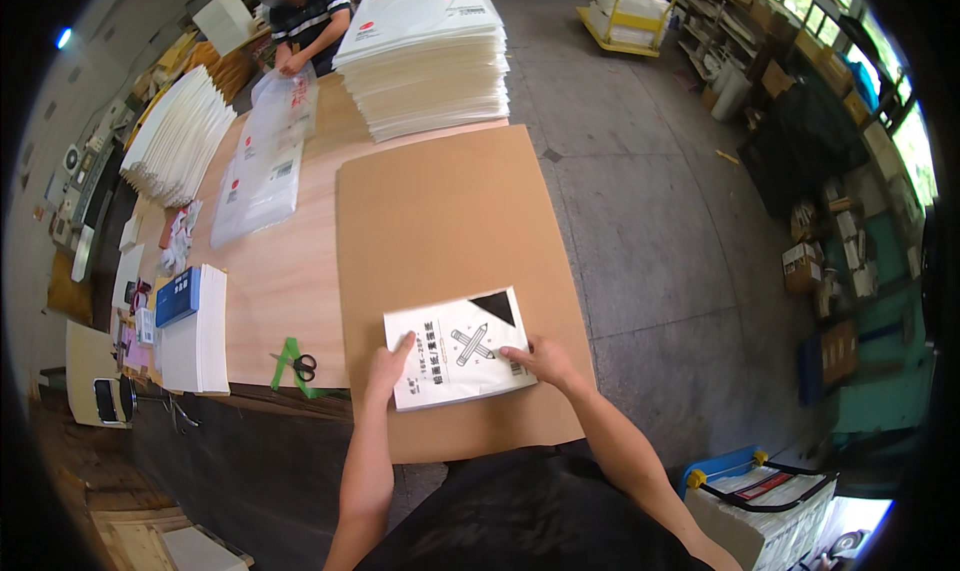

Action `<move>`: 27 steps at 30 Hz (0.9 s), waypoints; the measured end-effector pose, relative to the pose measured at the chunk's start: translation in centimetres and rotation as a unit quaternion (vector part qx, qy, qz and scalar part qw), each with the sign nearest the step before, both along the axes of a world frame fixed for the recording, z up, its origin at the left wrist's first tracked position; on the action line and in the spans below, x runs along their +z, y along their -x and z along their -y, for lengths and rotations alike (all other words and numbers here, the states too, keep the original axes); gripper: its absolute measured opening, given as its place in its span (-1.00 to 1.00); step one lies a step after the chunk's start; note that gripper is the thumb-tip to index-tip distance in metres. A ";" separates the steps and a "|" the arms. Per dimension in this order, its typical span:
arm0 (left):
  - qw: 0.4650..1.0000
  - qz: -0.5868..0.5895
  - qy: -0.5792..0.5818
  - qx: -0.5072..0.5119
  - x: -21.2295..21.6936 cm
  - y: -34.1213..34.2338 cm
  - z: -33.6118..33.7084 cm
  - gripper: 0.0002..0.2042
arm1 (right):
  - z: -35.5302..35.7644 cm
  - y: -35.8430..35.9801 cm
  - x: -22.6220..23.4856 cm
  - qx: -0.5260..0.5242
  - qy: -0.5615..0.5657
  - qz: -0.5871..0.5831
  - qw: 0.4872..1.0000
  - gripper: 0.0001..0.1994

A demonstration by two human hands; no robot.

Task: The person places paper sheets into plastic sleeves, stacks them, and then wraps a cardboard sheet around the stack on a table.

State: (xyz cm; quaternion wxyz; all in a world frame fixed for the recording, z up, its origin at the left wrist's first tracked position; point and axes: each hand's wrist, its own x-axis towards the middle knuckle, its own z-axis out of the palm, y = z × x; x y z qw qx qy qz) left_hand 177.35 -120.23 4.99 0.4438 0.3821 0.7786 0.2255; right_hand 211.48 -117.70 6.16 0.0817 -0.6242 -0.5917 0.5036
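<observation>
A white paper pack (461, 355) with a black corner and a drawing of crossed pencils lies on a big sheet of brown cardboard (440, 211). My left hand (388, 365) grips the pack's left edge, thumb on top. At its right edge my right hand (543, 359) holds it the same way, the thumb pressing on the cover. The fingers under the pack are hidden. Left of the cardboard, black-handled scissors (304, 367) lie by a green strip (284, 363) on the wooden table (275, 291).
A tall stack of white packs (430, 71) stands beyond the cardboard. At the far left a person (310, 21) handles clear plastic bags (265, 176). Fanned paper (180, 136) and a blue book (178, 296) on white stacks are along the left. A loaded yellow cart (628, 21) stands on the floor.
</observation>
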 end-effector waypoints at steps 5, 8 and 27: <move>1.000 0.004 0.001 0.008 1.3 -1.7 -0.2 -0.26 | 0.7 -0.6 -1.3 -0.025 -0.019 -0.005 0.999 -0.38; 0.998 0.026 -0.047 0.031 0.4 -1.5 0.2 -0.24 | 0.2 -0.4 0.4 -0.023 -0.004 -0.008 1.000 -0.37; 0.965 0.198 -0.031 0.169 1.5 1.2 9.2 -0.38 | -0.5 -0.6 0.3 -0.026 0.015 -0.012 0.999 -0.36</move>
